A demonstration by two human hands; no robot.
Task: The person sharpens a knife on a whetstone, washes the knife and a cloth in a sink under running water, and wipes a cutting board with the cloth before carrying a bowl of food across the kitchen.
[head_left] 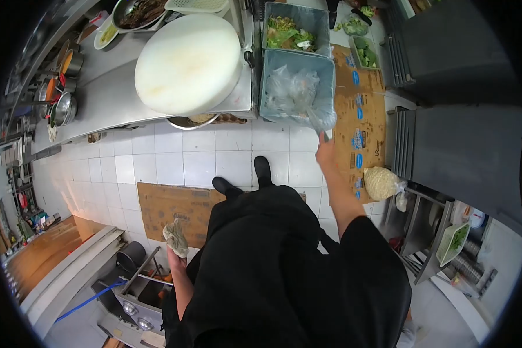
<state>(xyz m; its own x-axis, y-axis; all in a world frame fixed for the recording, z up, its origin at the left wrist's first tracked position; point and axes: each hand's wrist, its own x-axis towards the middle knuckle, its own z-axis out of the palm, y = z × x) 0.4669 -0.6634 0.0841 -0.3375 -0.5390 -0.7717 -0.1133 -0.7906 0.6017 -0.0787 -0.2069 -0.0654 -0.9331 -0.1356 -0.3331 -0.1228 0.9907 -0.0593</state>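
Note:
My right hand (325, 149) is closed on the gathered end of a clear plastic bag (293, 90), at the near right corner of a grey bin (265, 87). The bag lies partly inside that bin and hangs over its rim. Low on the left, my left hand (178, 261) is wrapped round a crumpled, pale cloth (176, 238), held out over a flattened cardboard sheet.
A steel counter (107, 87) bears a round white board (188, 64). Behind the bagged bin stands another bin (319, 26) with leafy scraps. Cardboard (359, 124) covers floor at right, with a full bag (381, 184) beside grey cabinets. A stove (139, 307) is bottom left.

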